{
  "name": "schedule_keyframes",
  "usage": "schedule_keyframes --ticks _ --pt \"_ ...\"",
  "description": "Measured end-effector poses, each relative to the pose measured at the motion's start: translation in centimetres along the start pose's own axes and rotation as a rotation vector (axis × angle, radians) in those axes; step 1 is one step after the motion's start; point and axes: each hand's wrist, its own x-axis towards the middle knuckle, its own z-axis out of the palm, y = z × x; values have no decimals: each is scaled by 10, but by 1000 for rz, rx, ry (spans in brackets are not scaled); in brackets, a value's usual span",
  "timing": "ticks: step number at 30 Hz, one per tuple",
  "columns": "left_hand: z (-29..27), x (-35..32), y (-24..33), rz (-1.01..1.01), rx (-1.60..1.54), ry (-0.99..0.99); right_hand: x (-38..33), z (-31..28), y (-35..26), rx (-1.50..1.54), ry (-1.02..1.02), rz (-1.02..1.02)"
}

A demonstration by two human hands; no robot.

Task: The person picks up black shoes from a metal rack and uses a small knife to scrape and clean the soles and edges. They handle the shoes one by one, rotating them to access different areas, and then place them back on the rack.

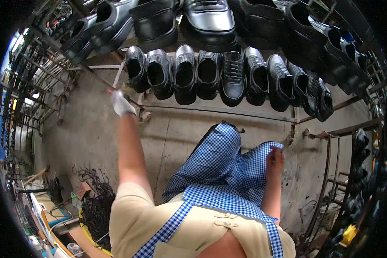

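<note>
My left hand [124, 104], in a white glove, is stretched out beside the left end of the shoe rack [210, 112]. Its fingers look closed, and a small orange-red tip pokes out at them; blur hides what it belongs to. Over the knee of my blue-and-white checked apron [219, 150] rests my bare right hand [275, 163], fingers loosely bent and apart, with nothing seen in it. Black shoes [185, 77] line the rack's lower tier, toes pointing various ways. Bigger in view, another row of black shoes [208, 21] fills the upper tier.
Metal racks [30, 86] crowd the left side. At lower left lie a heap of black cords [99, 210] and a cluttered table [43, 210]. Another rack [327, 172] with dark shoes stands at right, near a yellow item [349, 234]. Casters [146, 116] show under the front rack.
</note>
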Motion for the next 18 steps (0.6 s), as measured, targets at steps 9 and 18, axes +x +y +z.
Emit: schedule_keyframes --ticks 9,18 --pt "84 -247 -32 87 466 -286 17 -29 10 -18 171 -44" --pt "88 -213 -119 -847 -186 -284 7 -62 11 75 231 -70"
